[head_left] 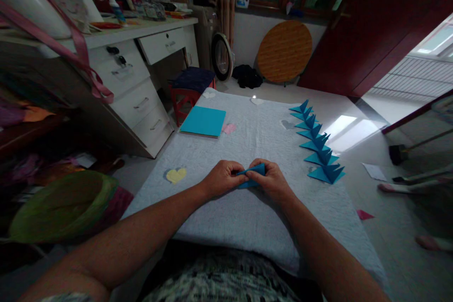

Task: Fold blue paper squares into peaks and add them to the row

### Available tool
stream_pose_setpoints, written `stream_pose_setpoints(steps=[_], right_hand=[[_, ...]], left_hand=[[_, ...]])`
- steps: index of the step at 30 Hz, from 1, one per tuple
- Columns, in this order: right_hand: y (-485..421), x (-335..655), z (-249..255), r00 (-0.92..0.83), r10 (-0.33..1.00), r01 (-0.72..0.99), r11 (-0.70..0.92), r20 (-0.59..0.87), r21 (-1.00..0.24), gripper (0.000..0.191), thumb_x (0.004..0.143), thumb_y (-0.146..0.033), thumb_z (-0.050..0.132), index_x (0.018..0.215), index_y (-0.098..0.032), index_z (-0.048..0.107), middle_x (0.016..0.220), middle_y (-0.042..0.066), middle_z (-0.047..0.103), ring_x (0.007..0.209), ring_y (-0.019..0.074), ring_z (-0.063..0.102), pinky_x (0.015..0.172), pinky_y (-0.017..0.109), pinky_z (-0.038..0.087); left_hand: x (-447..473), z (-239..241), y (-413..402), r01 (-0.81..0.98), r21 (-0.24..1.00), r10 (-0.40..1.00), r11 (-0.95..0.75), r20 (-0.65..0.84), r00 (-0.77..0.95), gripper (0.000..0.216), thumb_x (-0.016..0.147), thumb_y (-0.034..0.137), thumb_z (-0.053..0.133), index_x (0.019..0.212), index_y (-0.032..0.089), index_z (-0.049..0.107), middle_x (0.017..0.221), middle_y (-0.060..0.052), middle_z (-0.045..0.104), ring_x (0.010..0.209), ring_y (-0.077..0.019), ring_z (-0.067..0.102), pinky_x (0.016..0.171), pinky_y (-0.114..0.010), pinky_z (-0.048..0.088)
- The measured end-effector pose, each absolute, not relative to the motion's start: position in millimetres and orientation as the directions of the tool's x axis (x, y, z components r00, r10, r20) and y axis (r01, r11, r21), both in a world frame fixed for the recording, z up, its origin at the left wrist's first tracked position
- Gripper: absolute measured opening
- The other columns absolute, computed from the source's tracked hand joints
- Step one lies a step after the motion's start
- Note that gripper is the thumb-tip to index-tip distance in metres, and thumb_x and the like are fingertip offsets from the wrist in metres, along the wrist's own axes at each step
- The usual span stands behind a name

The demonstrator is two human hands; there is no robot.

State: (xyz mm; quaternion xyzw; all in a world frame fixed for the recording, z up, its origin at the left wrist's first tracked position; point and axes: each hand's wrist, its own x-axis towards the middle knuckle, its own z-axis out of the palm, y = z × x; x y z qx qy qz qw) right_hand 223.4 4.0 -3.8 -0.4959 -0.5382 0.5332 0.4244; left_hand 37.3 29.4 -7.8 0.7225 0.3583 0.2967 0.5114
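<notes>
A small folded piece of blue paper lies on the grey cloth-covered surface in front of me. My left hand pinches its left end with closed fingers. My right hand pinches the right end, thumb and fingers pressed onto the fold. A stack of flat blue paper squares lies at the far left of the cloth. Along the right side runs a row of several folded blue paper pieces, each with upright points.
Heart patches dot the cloth, a yellow one near my left forearm. A white desk with drawers stands to the left, a red stool beyond. A round wooden board leans on the far wall. Someone's feet show at right.
</notes>
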Motion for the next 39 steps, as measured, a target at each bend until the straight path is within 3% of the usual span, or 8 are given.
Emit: stream_pose_setpoints(steps=[7, 17, 23, 27, 30, 33, 39], right_hand=[[3, 223, -3, -0.138, 0.987, 0.079, -0.072, -0.083, -0.994, 0.024, 0.071, -0.040, 0.076, 0.074, -0.018, 0.066, 0.056, -0.004, 0.051, 0.050, 0.0098, 0.044, 0.049, 0.024, 0.034], [8, 232, 3, -0.074, 0.997, 0.153, -0.023, -0.034, -0.988, 0.021, 0.069, -0.037, 0.076, 0.066, -0.018, 0.070, 0.058, -0.002, 0.057, 0.055, 0.0108, 0.046, 0.053, 0.025, 0.034], [14, 245, -1, 0.044, 0.999, -0.042, -0.005, -0.007, -0.999, 0.020, 0.067, -0.035, 0.080, 0.064, -0.019, 0.069, 0.061, -0.001, 0.061, 0.060, 0.0122, 0.052, 0.059, 0.025, 0.041], [17, 252, -3, 0.180, 0.984, -0.170, 0.043, 0.012, -0.984, 0.020, 0.074, -0.037, 0.076, 0.068, -0.020, 0.067, 0.061, -0.002, 0.059, 0.061, 0.0116, 0.052, 0.062, 0.025, 0.043], [15, 247, -5, 0.100, 0.995, -0.264, 0.005, -0.022, -0.965, 0.024, 0.075, -0.041, 0.075, 0.090, -0.023, 0.069, 0.082, 0.001, 0.065, 0.071, 0.0133, 0.058, 0.063, 0.025, 0.047], [10, 236, -9, -0.047, 0.998, -0.236, -0.052, -0.042, -0.970, 0.040, 0.069, -0.035, 0.081, 0.105, -0.026, 0.064, 0.095, 0.001, 0.065, 0.071, 0.0132, 0.059, 0.059, 0.025, 0.048], [6, 222, -17, -0.115, 0.993, -0.009, -0.035, -0.033, -0.999, 0.018, 0.078, -0.035, 0.071, 0.083, -0.021, 0.061, 0.062, -0.005, 0.053, 0.049, 0.0095, 0.045, 0.045, 0.023, 0.035]], left_hand=[[35, -5, 30, 0.145, 0.964, 0.818, -0.221, 0.102, 0.565, 0.021, 0.082, 0.031, 0.065, 0.074, 0.013, 0.070, 0.067, 0.000, 0.058, 0.063, -0.0109, 0.050, 0.058, -0.022, 0.037], [34, -4, 30, 0.194, 0.950, 0.814, -0.245, 0.093, 0.574, 0.030, 0.084, 0.033, 0.063, 0.062, 0.014, 0.063, 0.058, 0.003, 0.050, 0.057, -0.0089, 0.044, 0.055, -0.022, 0.031], [32, 1, 30, 0.194, 0.955, 0.820, -0.225, 0.078, 0.567, 0.028, 0.083, 0.032, 0.063, 0.061, 0.014, 0.062, 0.059, 0.003, 0.051, 0.057, -0.0090, 0.045, 0.055, -0.022, 0.032], [30, -3, 31, 0.165, 0.983, 0.866, -0.082, -0.012, 0.501, 0.027, 0.082, 0.036, 0.066, 0.067, 0.014, 0.064, 0.058, 0.002, 0.054, 0.054, -0.0094, 0.048, 0.053, -0.021, 0.035], [31, -6, 34, 0.053, 0.997, 0.887, 0.057, -0.075, 0.455, 0.026, 0.078, 0.039, 0.070, 0.074, 0.014, 0.063, 0.060, 0.002, 0.057, 0.053, -0.0099, 0.052, 0.053, -0.022, 0.040], [33, -7, 36, -0.007, 0.997, 0.901, 0.078, -0.068, 0.428, 0.026, 0.075, 0.037, 0.073, 0.080, 0.015, 0.062, 0.064, 0.001, 0.061, 0.056, -0.0102, 0.055, 0.055, -0.021, 0.041], [32, -7, 34, 0.146, 0.982, 0.909, -0.123, 0.053, 0.413, 0.027, 0.076, 0.034, 0.075, 0.095, 0.016, 0.066, 0.080, -0.001, 0.066, 0.070, -0.0130, 0.058, 0.066, -0.024, 0.045]])
